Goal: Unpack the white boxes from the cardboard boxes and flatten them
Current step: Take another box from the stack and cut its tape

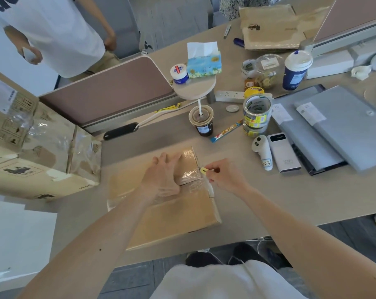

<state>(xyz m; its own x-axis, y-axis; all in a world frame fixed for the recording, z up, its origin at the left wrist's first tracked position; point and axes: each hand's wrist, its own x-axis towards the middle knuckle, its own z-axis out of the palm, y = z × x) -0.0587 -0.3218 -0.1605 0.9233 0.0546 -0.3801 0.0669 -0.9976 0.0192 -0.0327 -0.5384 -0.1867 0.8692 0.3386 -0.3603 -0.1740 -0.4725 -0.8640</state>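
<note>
A flat cardboard box [174, 216] sealed with clear tape lies on the desk in front of me. My left hand [161, 178] presses flat on its top beside the taped seam, fingers spread. My right hand [223, 173] pinches a small yellow cutter [203, 170] at the box's right edge, where the tape [191, 175] wraps over. A larger taped cardboard box [42, 152] stands at the left. No white boxes show inside either one.
An iced drink cup [201, 121], tape rolls [257, 113], a power bank [283, 154], a white device [262, 152] and grey folders [337, 130] crowd the desk's right side. A desk divider [109, 93] stands behind. Another person [53, 33] stands at the far left.
</note>
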